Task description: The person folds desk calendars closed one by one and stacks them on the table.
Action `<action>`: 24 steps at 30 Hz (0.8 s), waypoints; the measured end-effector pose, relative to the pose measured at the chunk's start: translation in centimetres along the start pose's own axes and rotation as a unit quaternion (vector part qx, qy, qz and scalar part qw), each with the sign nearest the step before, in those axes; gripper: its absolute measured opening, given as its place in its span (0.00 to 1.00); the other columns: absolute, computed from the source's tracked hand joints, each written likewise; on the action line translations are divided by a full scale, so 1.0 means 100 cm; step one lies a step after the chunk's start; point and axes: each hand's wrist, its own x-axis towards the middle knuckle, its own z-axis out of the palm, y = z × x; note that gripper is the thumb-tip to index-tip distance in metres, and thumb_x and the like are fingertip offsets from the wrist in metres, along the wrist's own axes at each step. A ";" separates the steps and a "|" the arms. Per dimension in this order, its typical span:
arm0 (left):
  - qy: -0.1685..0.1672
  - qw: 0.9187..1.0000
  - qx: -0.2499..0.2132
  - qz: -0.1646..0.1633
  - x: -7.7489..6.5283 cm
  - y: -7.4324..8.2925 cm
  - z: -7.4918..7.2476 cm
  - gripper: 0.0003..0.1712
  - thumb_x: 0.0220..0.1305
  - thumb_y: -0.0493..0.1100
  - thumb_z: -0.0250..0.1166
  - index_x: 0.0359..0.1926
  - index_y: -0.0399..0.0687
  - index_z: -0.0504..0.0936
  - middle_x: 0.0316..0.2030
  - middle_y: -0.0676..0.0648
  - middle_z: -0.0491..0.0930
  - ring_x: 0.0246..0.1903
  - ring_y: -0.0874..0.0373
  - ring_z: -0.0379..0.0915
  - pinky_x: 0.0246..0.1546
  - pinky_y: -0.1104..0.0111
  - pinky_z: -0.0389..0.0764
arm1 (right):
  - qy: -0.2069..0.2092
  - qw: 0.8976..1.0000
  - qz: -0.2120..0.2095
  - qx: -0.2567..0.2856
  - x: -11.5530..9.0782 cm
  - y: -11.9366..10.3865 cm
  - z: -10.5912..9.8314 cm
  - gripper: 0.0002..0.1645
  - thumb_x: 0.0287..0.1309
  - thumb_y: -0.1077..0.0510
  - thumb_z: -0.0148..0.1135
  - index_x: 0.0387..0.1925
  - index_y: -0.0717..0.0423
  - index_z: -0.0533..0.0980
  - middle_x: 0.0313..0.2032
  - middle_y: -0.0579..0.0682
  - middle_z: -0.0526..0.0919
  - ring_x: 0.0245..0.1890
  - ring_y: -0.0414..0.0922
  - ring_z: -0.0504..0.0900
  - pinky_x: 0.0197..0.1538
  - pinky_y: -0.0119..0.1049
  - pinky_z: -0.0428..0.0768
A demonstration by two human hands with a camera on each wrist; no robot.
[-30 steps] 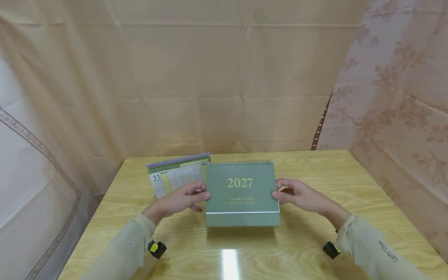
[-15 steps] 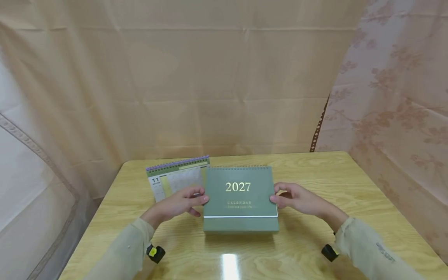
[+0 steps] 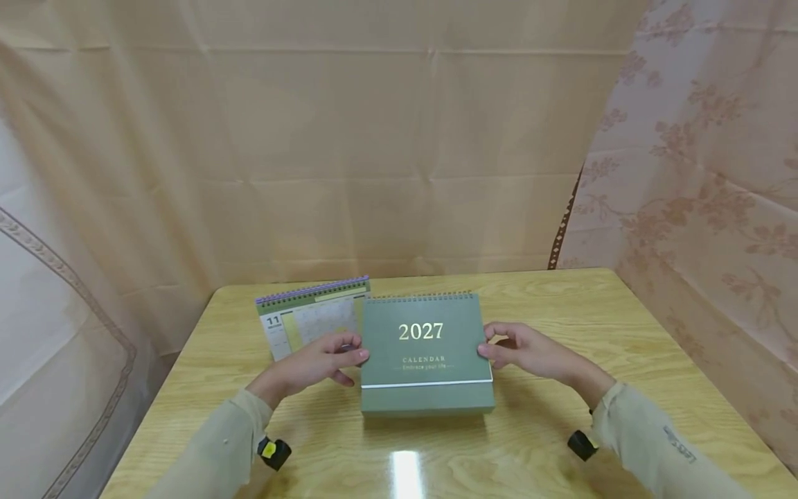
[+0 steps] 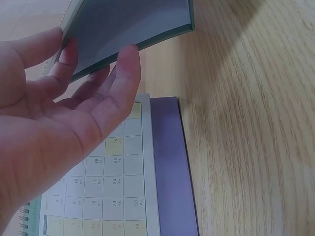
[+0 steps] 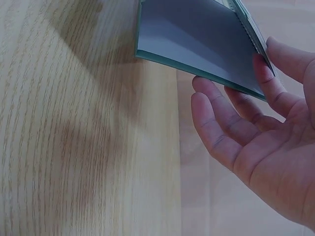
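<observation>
A green desk calendar (image 3: 424, 346) with gold "2027" lettering and a coil binding along its top faces me at the middle of the table. My left hand (image 3: 318, 360) pinches its left side edge between thumb and forefinger. On the opposite edge, my right hand (image 3: 530, 350) grips it the same way. Both wrist views show the calendar's grey inner side (image 5: 197, 39), with the other fingers (image 4: 129, 69) spread loosely below its edge. A shadow falls on the wood under it. Behind my left hand stands a second calendar (image 3: 324, 315), its page marked 11, partly hidden.
The second calendar has a purple base (image 4: 170, 147) and sits at an angle at the back left. The wooden table (image 3: 561, 298) ends at a beige curtain (image 3: 337, 138), with a flowered cloth (image 3: 717, 173) hanging on the right.
The green calendar has come slightly lower and toward me, both hands moving with it and keeping their hold. The second calendar stays where it was; the head view shifts a little.
</observation>
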 end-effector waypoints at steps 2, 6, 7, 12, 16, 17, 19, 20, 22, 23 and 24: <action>-0.001 1.000 -0.002 0.000 0.000 0.000 0.001 0.16 0.77 0.51 0.58 0.47 0.40 0.72 0.47 0.43 0.76 0.52 0.49 0.73 0.52 0.48 0.81 | -0.001 1.000 0.002 0.001 0.000 0.001 -0.001 0.12 0.75 0.55 0.57 0.42 0.61 0.73 0.55 0.60 0.77 0.50 0.56 0.82 0.52 0.59 0.80; 0.001 1.000 -0.003 -0.002 0.001 -0.001 0.001 0.16 0.77 0.50 0.58 0.46 0.40 0.72 0.47 0.43 0.75 0.51 0.49 0.73 0.53 0.46 0.80 | -0.005 1.000 0.009 0.001 0.001 0.003 -0.002 0.12 0.75 0.54 0.57 0.43 0.61 0.73 0.56 0.59 0.77 0.50 0.54 0.82 0.53 0.56 0.81; 0.002 1.000 -0.004 -0.003 0.001 -0.001 0.001 0.16 0.77 0.50 0.58 0.46 0.40 0.72 0.47 0.42 0.75 0.51 0.49 0.72 0.53 0.46 0.80 | -0.005 1.000 0.009 0.001 0.001 0.004 -0.002 0.12 0.75 0.54 0.57 0.44 0.61 0.73 0.56 0.59 0.78 0.50 0.54 0.82 0.53 0.56 0.81; 0.004 1.000 0.002 -0.002 0.001 -0.002 0.001 0.17 0.77 0.51 0.58 0.47 0.39 0.73 0.48 0.42 0.75 0.52 0.48 0.72 0.52 0.49 0.81 | -0.004 1.000 0.006 0.002 0.001 0.005 -0.002 0.12 0.75 0.54 0.57 0.43 0.61 0.73 0.55 0.59 0.78 0.51 0.55 0.82 0.53 0.57 0.81; 0.007 1.000 0.003 -0.004 0.001 -0.003 0.001 0.18 0.77 0.51 0.58 0.48 0.38 0.73 0.48 0.42 0.76 0.53 0.48 0.73 0.52 0.50 0.81 | -0.004 1.000 0.006 0.002 0.002 0.005 -0.002 0.12 0.75 0.53 0.57 0.43 0.60 0.73 0.56 0.59 0.78 0.51 0.55 0.81 0.53 0.57 0.81; 0.007 1.000 0.003 -0.004 0.001 -0.003 0.001 0.18 0.76 0.51 0.59 0.48 0.38 0.73 0.47 0.42 0.76 0.53 0.48 0.73 0.52 0.50 0.81 | -0.004 1.000 0.007 0.003 0.002 0.005 -0.001 0.12 0.75 0.53 0.57 0.42 0.60 0.73 0.56 0.59 0.78 0.52 0.55 0.81 0.53 0.57 0.81; 0.007 1.000 0.003 -0.006 0.001 -0.003 0.001 0.18 0.76 0.51 0.59 0.48 0.39 0.73 0.47 0.42 0.76 0.53 0.48 0.73 0.52 0.51 0.81 | -0.003 1.000 0.007 0.005 0.001 0.005 -0.002 0.12 0.75 0.53 0.57 0.41 0.59 0.72 0.55 0.59 0.78 0.52 0.55 0.81 0.54 0.58 0.80; 0.006 1.000 0.004 -0.005 0.002 -0.002 0.002 0.18 0.76 0.52 0.59 0.48 0.39 0.73 0.48 0.42 0.76 0.53 0.48 0.73 0.52 0.51 0.81 | -0.002 1.000 0.007 0.007 0.000 0.005 -0.002 0.12 0.75 0.53 0.57 0.41 0.59 0.72 0.55 0.59 0.78 0.52 0.55 0.81 0.54 0.59 0.80; 0.005 1.000 0.005 -0.005 0.003 -0.001 0.003 0.17 0.76 0.51 0.59 0.48 0.40 0.73 0.47 0.42 0.75 0.53 0.48 0.73 0.52 0.51 0.81 | -0.001 1.000 0.007 0.007 -0.001 0.005 -0.002 0.12 0.75 0.53 0.57 0.40 0.60 0.71 0.54 0.59 0.78 0.51 0.54 0.81 0.54 0.59 0.80; 0.004 1.000 0.005 -0.006 0.002 -0.001 0.003 0.17 0.77 0.51 0.59 0.48 0.40 0.73 0.47 0.42 0.75 0.53 0.48 0.73 0.52 0.50 0.81 | -0.002 1.000 0.007 0.008 -0.001 0.005 -0.002 0.12 0.75 0.54 0.57 0.40 0.60 0.71 0.54 0.59 0.77 0.51 0.54 0.81 0.54 0.59 0.80; 0.004 1.000 0.005 -0.005 0.001 0.000 0.003 0.17 0.77 0.51 0.58 0.48 0.40 0.73 0.48 0.42 0.75 0.53 0.48 0.73 0.53 0.49 0.80 | -0.003 1.000 0.007 0.009 -0.001 0.005 -0.002 0.12 0.75 0.54 0.57 0.40 0.60 0.71 0.53 0.59 0.77 0.51 0.54 0.82 0.54 0.59 0.80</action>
